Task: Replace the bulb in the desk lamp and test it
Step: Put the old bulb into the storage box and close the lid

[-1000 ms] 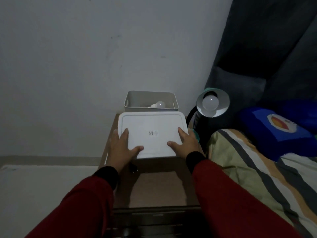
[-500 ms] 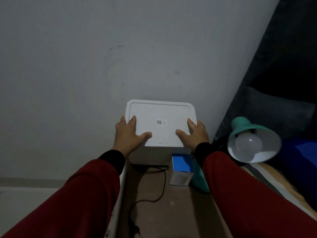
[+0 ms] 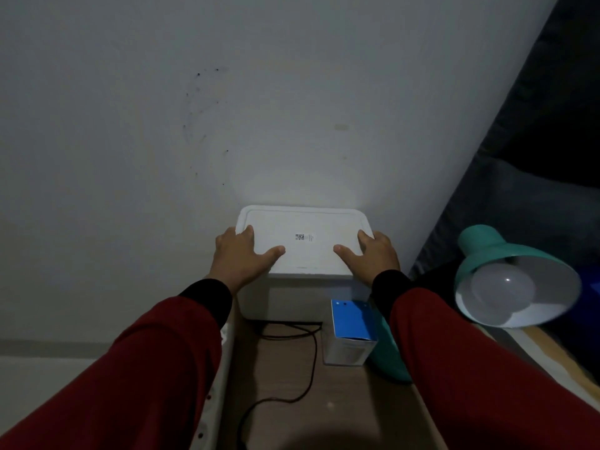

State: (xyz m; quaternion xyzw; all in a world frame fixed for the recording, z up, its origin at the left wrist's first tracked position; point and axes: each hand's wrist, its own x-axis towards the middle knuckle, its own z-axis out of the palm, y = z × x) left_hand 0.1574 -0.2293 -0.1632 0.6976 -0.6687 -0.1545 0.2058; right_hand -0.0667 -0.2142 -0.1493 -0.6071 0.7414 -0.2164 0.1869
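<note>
A white storage box [image 3: 285,300] stands against the wall at the back of the brown bedside table [image 3: 292,384]. Its white lid [image 3: 303,241] lies on top of it. My left hand [image 3: 242,254] presses on the lid's left edge and my right hand [image 3: 373,254] on its right edge, thumbs on top. To the right is the teal desk lamp [image 3: 516,277], unlit, its shade facing me with a white bulb [image 3: 501,285] in it. A small blue and white bulb carton [image 3: 352,329] stands in front of the box, by the lamp's teal base [image 3: 388,358].
A black cable [image 3: 305,362] loops across the tabletop in front of the box. A white power strip [image 3: 212,401] lies along the table's left edge. A dark headboard [image 3: 535,157] and striped bedding [image 3: 552,358] lie to the right. A grey wall rises behind.
One second ago the box stood without its lid, a bulb inside, while both hands held the lid in front. The lid now sits on the box with both hands on it. The view moved closer.
</note>
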